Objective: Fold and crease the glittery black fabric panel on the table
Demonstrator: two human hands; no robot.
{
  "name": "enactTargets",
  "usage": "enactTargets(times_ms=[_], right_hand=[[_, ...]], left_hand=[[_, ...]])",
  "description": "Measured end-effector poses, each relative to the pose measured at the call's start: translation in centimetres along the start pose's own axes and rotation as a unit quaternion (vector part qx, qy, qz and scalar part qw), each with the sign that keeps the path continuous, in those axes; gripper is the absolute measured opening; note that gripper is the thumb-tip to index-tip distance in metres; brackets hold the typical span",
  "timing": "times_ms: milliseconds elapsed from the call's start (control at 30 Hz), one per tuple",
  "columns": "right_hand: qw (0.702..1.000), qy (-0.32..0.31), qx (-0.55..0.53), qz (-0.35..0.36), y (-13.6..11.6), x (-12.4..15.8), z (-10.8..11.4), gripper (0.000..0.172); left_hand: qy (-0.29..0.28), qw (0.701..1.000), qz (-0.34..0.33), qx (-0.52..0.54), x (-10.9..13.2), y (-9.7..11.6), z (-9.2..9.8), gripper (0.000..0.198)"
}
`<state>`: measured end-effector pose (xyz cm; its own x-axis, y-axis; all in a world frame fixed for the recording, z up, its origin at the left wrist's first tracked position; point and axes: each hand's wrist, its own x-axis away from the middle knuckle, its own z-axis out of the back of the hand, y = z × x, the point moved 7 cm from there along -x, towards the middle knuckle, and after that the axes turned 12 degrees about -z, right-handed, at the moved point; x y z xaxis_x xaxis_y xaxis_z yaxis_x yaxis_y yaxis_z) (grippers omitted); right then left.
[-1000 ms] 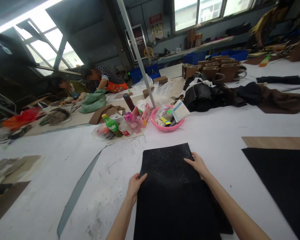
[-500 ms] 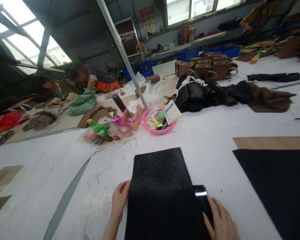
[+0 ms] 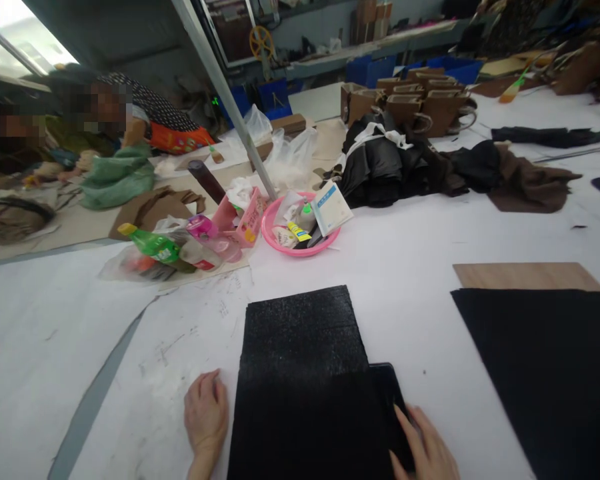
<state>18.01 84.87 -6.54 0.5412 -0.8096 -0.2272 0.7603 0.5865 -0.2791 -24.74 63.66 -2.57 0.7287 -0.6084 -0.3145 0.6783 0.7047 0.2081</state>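
Note:
A black textured sheet (image 3: pixel 300 373) lies flat on the white table (image 3: pixel 410 267) in front of me. My left hand (image 3: pixel 206 415) rests flat on the table just left of the sheet's left edge, fingers together, holding nothing. My right hand (image 3: pixel 425 450) lies at the sheet's lower right, fingers on a smooth black piece (image 3: pixel 387 393) that sticks out from under the sheet's right edge.
A pink basin (image 3: pixel 300 233) of small items, a pink box, a green bottle (image 3: pixel 153 245) and plastic bags sit beyond the sheet by a slanted pole. A large black sheet (image 3: pixel 545 367) over a tan board (image 3: pixel 525 275) lies right. Dark fabric piles and brown bags lie behind. Two people work at far left.
My hands slid back from the sheet's upper sides toward its near end. The right hand came onto the smooth black piece now showing at the right edge; the view tilted down.

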Motion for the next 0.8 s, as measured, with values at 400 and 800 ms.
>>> enactTargets(times_ms=[400, 800], right_hand=[[0.987, -0.094, -0.038, -0.128, -2.4, -0.2, 1.7, 0.061], [0.984, -0.101, -0.003, -0.146, 1.2, -1.7, 3.0, 0.056]], left_hand=[[-0.008, 0.997, -0.024, -0.072, -0.3, 0.9, -0.1, 0.038], [0.012, 0.997, -0.011, -0.069, -0.3, 1.5, 0.0, 0.043]])
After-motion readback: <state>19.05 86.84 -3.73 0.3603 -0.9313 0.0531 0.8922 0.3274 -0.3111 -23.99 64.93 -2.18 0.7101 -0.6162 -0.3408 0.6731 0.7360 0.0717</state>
